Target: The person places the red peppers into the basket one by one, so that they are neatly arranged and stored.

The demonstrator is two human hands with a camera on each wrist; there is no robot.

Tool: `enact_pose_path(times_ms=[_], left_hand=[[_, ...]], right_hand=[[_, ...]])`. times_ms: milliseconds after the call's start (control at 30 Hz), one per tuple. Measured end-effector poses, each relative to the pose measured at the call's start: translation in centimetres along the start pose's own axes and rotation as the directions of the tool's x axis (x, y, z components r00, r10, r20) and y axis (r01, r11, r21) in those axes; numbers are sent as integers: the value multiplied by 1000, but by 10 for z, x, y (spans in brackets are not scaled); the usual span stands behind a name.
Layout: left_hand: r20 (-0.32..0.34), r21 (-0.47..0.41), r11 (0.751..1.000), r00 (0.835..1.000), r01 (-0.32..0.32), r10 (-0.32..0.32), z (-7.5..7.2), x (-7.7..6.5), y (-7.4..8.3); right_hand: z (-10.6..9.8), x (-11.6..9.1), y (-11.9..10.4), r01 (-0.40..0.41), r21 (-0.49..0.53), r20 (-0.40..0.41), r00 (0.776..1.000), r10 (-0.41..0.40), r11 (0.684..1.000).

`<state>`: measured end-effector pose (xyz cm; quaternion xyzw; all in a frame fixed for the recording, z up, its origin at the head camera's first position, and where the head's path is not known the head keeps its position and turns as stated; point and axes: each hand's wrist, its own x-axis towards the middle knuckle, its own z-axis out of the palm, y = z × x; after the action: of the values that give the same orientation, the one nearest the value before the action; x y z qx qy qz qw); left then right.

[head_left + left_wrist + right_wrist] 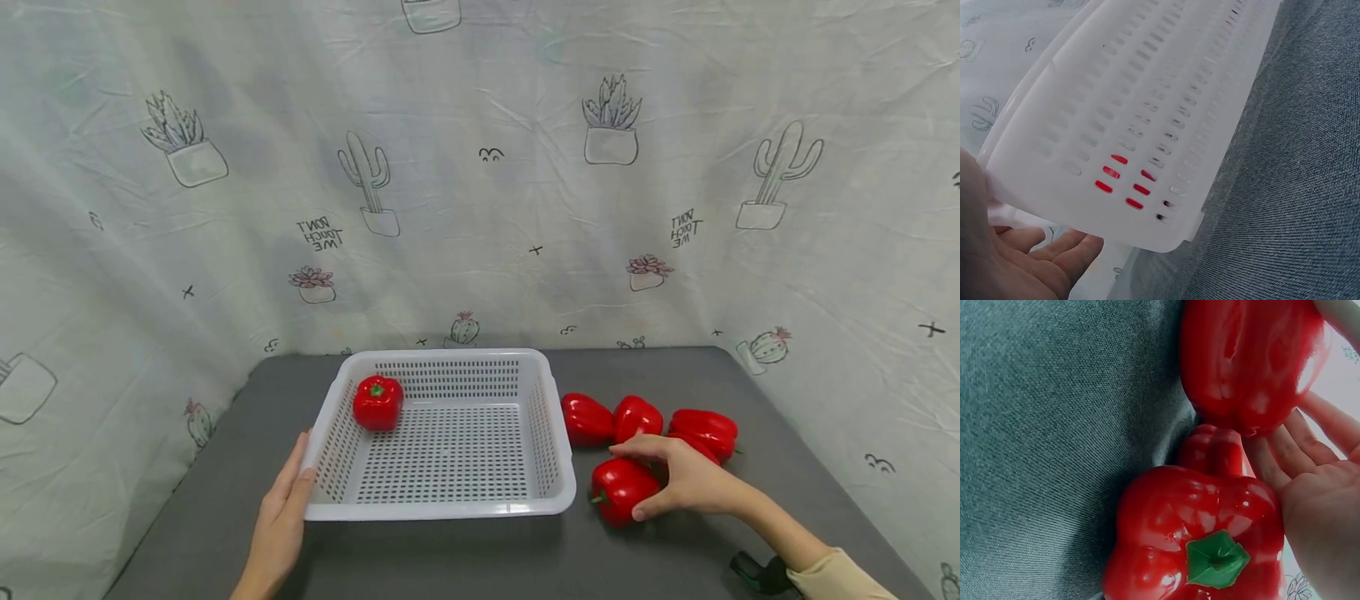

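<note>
While right hand curls its grip on one pepper, three more peppers, left hand flat.

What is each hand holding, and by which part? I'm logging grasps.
The right hand grips the nearest red pepper by its side. The left hand rests flat against the white basket corner, gripping nothing.

White slotted basket fills most of the left wrist view, its perforated side wall seen up close, red showing through a few slots low down; left hand with straight fingers by its near corner, grey fabric table on the right
</note>
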<state>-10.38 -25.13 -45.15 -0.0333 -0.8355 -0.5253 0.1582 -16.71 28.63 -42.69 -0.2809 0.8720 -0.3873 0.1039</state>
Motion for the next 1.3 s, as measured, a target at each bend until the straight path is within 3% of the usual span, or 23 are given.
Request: enact_pose_path(times_ms=[600, 967, 1300], left_hand=[[11, -3, 1000, 1000, -12, 12, 1, 2, 2], [-4, 34, 999, 999, 39, -39, -1, 0, 3], [4, 45, 997, 998, 67, -67, -1, 0, 3]], right_hand=[[2, -1, -1, -5, -26, 1, 1000, 5, 1000], [5, 0, 2, 31, -49, -60, 998, -34, 998], [4, 2, 2, 20, 32, -175, 984, -14, 999]])
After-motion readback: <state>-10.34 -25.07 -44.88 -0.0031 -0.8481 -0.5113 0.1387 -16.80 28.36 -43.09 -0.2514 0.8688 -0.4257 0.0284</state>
